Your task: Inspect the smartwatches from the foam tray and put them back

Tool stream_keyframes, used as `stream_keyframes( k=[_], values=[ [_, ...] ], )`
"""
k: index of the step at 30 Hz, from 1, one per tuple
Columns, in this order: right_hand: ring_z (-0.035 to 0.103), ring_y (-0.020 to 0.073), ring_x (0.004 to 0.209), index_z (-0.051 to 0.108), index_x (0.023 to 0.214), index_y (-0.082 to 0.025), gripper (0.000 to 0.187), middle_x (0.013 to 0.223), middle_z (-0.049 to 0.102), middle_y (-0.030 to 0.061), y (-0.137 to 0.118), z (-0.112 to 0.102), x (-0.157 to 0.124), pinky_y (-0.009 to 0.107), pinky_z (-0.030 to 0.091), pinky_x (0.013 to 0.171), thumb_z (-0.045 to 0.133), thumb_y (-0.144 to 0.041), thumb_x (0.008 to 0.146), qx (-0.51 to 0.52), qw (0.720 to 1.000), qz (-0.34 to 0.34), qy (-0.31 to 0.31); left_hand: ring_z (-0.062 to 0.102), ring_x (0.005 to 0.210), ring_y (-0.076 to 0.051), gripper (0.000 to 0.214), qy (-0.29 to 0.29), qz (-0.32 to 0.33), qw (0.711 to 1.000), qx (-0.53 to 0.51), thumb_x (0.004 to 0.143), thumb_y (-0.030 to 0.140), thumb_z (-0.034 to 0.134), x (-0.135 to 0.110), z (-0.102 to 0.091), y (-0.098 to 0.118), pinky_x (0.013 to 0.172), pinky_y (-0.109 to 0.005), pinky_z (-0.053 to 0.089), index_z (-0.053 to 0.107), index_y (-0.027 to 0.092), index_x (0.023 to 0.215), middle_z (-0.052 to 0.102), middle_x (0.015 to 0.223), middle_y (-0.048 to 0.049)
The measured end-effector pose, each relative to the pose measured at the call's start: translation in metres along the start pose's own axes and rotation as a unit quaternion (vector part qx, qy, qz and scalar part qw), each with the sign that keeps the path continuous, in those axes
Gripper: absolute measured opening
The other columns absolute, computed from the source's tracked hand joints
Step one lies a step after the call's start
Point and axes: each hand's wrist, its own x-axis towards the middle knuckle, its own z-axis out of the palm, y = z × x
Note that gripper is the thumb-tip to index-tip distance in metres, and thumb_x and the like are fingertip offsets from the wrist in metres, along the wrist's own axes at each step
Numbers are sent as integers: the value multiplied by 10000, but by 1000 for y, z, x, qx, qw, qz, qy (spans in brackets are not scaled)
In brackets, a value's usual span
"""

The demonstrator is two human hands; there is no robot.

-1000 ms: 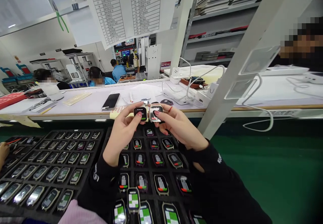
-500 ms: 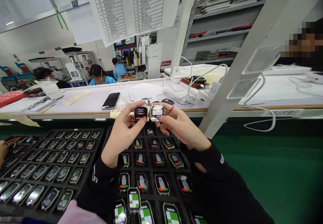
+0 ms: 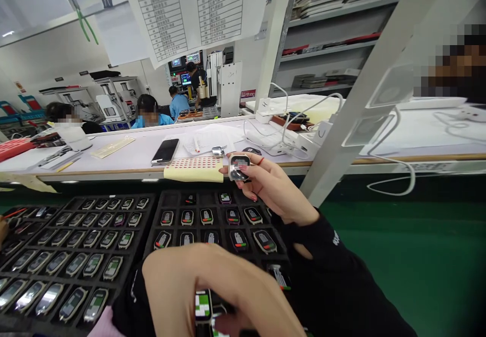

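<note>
Right hand [image 3: 277, 190] raised, pinching a watch body [image 3: 238, 167] between thumb and fingers, just beside a yellow sticker sheet [image 3: 194, 169] on the table [image 3: 125, 157]. Left hand [image 3: 212, 291] low and close, fingers curled round a green-screened watch [image 3: 202, 306], blocking much of the black tray [image 3: 167, 235] beneath. Second tray [image 3: 72, 256] left of both hands; phone [image 3: 165, 151] beyond.

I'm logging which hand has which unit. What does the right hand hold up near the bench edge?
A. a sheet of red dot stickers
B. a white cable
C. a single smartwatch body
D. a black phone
C: the right hand pinches one smartwatch body in its fingertips above the black tray; the phone and the sticker sheet lie on the bench.
</note>
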Motion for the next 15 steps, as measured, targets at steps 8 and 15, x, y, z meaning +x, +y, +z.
stream_keyframes(
  k=[8,15],
  values=[
    [529,118,615,649,1096,-186,377,1033,733,111,2,-1,0,179,349,394,770,-438,844,-21,1000,-2,-10,634,561,-201,449,-166,-17,983,-73,774,757,569,13,-2,-2,617,-258,575,739,506,1105,563,539,-33],
    [543,139,697,639,1301,-243,515,1161,697,108,-1,-2,-4,187,405,411,787,-440,849,5,1000,2,-7,720,745,-254,629,-121,-59,989,60,690,746,574,-8,-16,6,547,-324,570,724,432,1215,719,754,-41]
  ],
)
